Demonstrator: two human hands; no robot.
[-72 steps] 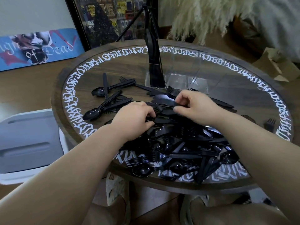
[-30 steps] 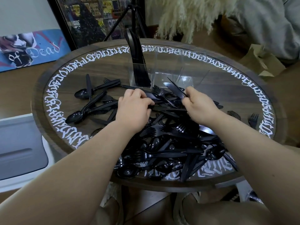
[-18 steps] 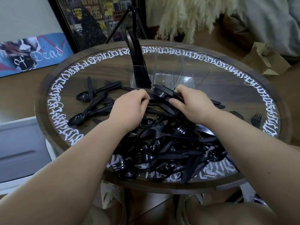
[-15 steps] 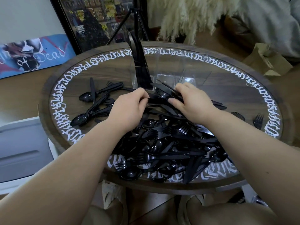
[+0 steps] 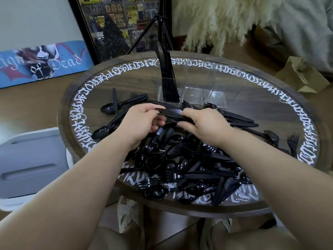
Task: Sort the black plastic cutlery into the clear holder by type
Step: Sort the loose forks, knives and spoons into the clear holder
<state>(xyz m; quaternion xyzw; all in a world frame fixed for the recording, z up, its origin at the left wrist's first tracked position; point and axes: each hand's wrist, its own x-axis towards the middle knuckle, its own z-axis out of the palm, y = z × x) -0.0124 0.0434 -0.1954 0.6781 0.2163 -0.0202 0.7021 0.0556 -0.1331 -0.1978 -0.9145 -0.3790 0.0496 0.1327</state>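
Right now my left hand (image 5: 142,121) and my right hand (image 5: 203,126) meet above the far edge of the cutlery pile (image 5: 187,163) on the round table (image 5: 225,91). Both sets of fingers are curled round a small bunch of knives (image 5: 169,114), thumb pressed against fingertips at either end. Just beyond stands the clear holder (image 5: 196,87); its left compartment has black knives upright in it (image 5: 166,73). Loose spoons (image 5: 108,108) lie off to the left.

A skateboard deck (image 5: 41,62) is propped against the wall at left, beside a framed picture (image 5: 117,24). Pampas grass (image 5: 216,20) and a crumpled paper bag (image 5: 302,76) are seen behind the round table (image 5: 281,101).
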